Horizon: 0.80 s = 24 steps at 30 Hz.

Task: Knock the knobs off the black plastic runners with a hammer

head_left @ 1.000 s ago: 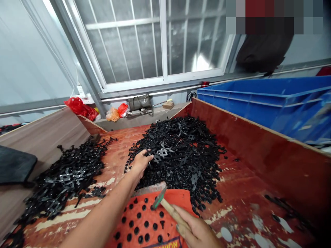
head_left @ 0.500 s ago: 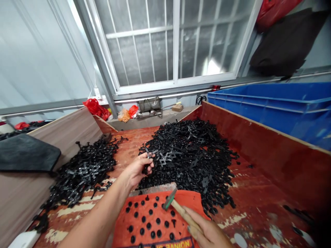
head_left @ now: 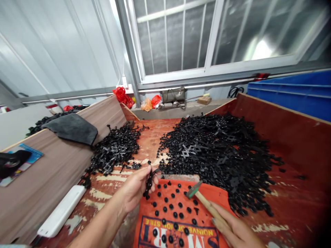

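Note:
My left hand (head_left: 133, 189) pinches a slim, knobbly black plastic part (head_left: 148, 184), held upright at the left edge of an orange printed cloth (head_left: 217, 199). In my right hand (head_left: 230, 224) is a hammer (head_left: 207, 204) with a wooden handle and a partly green metal head, which hovers over or rests on the cloth's upper right; I cannot tell which. Several round black caps (head_left: 171, 206) are spread across the cloth. Beyond it lies a big heap of black plastic parts (head_left: 214, 148), some with X-shaped frames.
A smaller heap of black parts (head_left: 116, 148) lies left, against a wooden partition (head_left: 77, 155) with a dark cloth (head_left: 72, 127) draped over it. A white power strip (head_left: 62, 212) sits at lower left. A red board (head_left: 289, 134) and blue crate (head_left: 289, 93) bound the right side.
My view has swung to the left. My left hand has drawn back from the big heap to the orange cloth's left edge, with a black part in its fingers. The hammer stays in my right hand.

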Available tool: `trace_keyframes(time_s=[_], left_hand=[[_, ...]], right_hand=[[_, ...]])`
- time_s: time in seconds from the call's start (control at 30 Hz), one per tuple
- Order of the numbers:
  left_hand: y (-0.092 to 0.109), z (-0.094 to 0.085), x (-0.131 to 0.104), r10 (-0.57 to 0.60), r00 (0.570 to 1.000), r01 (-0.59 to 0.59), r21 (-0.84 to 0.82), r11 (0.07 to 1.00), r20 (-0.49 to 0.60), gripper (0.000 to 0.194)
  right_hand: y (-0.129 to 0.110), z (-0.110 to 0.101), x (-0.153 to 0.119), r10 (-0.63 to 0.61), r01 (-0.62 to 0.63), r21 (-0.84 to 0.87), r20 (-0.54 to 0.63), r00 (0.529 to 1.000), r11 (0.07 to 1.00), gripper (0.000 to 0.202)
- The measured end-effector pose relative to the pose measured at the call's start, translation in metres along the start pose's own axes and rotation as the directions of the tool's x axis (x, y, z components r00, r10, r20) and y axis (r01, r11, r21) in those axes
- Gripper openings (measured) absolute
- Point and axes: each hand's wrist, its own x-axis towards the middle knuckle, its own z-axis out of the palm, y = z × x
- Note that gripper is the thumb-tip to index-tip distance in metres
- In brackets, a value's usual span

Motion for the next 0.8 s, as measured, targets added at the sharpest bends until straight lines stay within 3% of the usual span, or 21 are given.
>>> trace_keyframes(time_s=[0.17,0.23,0.3,0.37,0.43,0.53,0.6,0.67,0.8], left_hand=[[-0.013,-0.017,-0.01,-0.003,0.998,0.004,0.009,1.0,-0.064,0.033],[-0.017,-0.027,-0.012,0.044,0.996,-0.034,0.134,0.99,-0.072,0.036],[-0.021,-0.04,-0.015,0.118,0.986,-0.068,0.371,0.926,-0.114,0.036],[-0.021,-0.056,-0.018,0.233,0.953,-0.044,0.672,0.739,-0.193,0.029],[-0.018,-0.068,-0.025,0.35,0.907,0.053,0.89,0.453,-0.232,0.022],[-0.01,-0.07,-0.037,0.417,0.891,0.172,0.983,0.064,-0.183,0.022],[-0.006,-0.062,-0.042,0.414,0.902,0.163,0.984,-0.072,-0.12,0.029],[-0.008,-0.052,-0.041,0.398,0.915,0.1,0.992,-0.075,-0.062,0.033],[-0.024,-0.046,-0.02,0.322,0.944,0.006,0.981,0.196,-0.07,0.032]], right_hand=[[0.014,0.0,0.002,0.017,-0.017,-0.013,0.03,0.999,1.0,0.062],[0.016,0.0,0.002,0.014,-0.014,-0.017,0.034,0.999,1.0,0.06],[0.017,0.001,0.001,0.02,-0.018,-0.035,0.033,0.999,0.999,0.06],[0.017,0.002,0.0,0.044,-0.042,-0.066,0.026,0.999,0.997,0.061],[0.018,0.002,-0.001,0.059,-0.057,-0.089,0.023,0.998,0.994,0.061],[0.02,0.002,-0.001,0.051,-0.048,-0.091,0.026,0.998,0.995,0.056],[0.021,0.002,-0.002,0.056,-0.053,-0.092,0.029,0.998,0.994,0.055],[0.019,0.002,-0.003,0.066,-0.063,-0.103,0.027,0.997,0.993,0.056],[0.01,0.002,-0.005,0.049,-0.046,-0.094,0.034,0.998,0.995,0.055]])
